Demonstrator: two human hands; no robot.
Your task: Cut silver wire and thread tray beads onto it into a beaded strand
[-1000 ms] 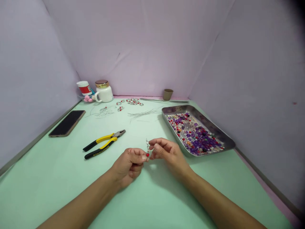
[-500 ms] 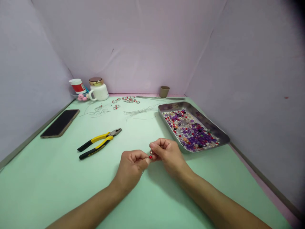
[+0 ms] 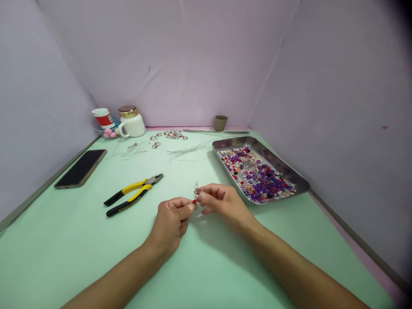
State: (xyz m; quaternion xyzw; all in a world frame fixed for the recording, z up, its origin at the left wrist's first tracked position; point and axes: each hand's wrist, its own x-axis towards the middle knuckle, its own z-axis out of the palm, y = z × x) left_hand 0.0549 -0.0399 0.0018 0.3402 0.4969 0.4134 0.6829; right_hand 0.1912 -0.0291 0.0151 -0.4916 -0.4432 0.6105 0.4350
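Head view: both hands raised the beaded pin (image 3: 195, 194) slightly.

Both forearms run off the bottom edge; the beaded wire (image 3: 195, 194) pinched between the hands is too small to read, possibly carrying clear beads.

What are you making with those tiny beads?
Both hands meet over the green table. The left hand and right hand pinch a thin wire with a red bead at its lower end. A tray of beads lies to the right, pliers to the left.
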